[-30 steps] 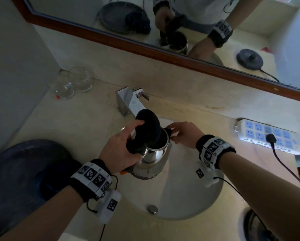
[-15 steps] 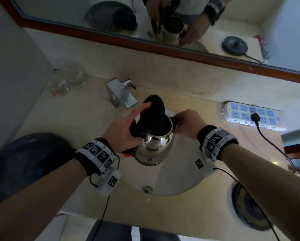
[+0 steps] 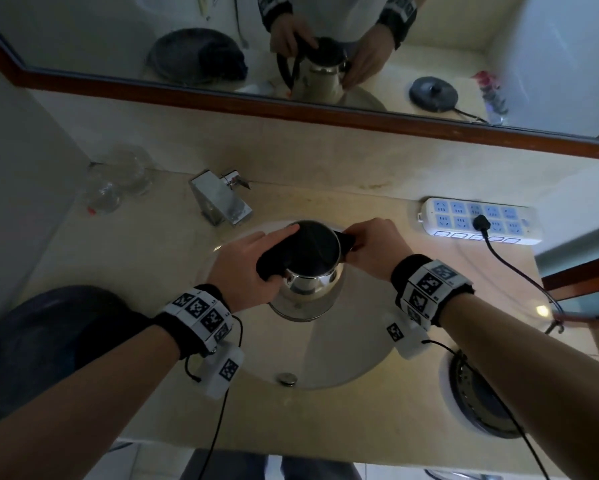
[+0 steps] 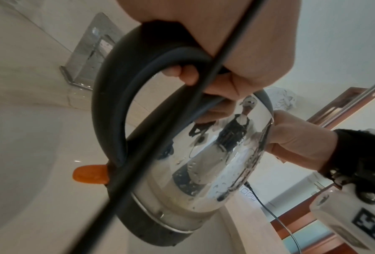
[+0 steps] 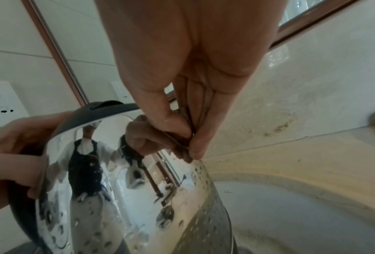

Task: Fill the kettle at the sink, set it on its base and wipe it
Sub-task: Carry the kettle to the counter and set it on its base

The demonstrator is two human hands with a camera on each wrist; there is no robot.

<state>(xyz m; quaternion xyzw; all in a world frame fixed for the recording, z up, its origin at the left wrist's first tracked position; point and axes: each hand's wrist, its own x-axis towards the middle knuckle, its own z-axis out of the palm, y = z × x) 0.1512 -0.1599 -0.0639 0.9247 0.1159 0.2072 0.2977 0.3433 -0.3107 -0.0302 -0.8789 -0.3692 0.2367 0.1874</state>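
1. Right now my left hand (image 3: 246,268) is wrapped round the black handle (image 4: 121,89) of the steel kettle (image 3: 308,289), fingers (image 4: 182,73) curled under the grip, index finger stretched along the lid's edge.
2. My right hand (image 3: 371,251) is at the spout side, thumb and fingertips (image 5: 195,146) pinched narrow on the kettle's rim just below the lid.
3. Between both hands the kettle hangs above the white sink basin (image 3: 343,358), upright or nearly so, its black lid (image 3: 312,244) lying down over the opening; I cannot tell if it is latched.
4. Water drops speckle the steel wall (image 5: 203,197), and an orange switch tab (image 4: 90,174) sticks out at the foot of the handle.
5. Behind the kettle, the square chrome faucet (image 3: 222,202) stands on the beige tabletop (image 3: 118,251), near the lid but apart from it.
6. Two clear glasses (image 3: 118,181) sit in the far left corner against the wall.
7. To my right a white power strip (image 3: 478,221) lies on the tabletop with one black plug in it, its cord (image 3: 520,275) trailing toward me.
8. Near my right forearm the round kettle base (image 3: 478,403) waits on the tabletop, well apart from the kettle and partly covered by my arm.
9. On my left sits a large dark round basin (image 3: 31,348).
10. A wrist-camera cable (image 4: 160,146) crosses the left wrist view in front of the kettle.
11. Above the backsplash, the wood-framed mirror (image 3: 464,57) shows both hands on the kettle.
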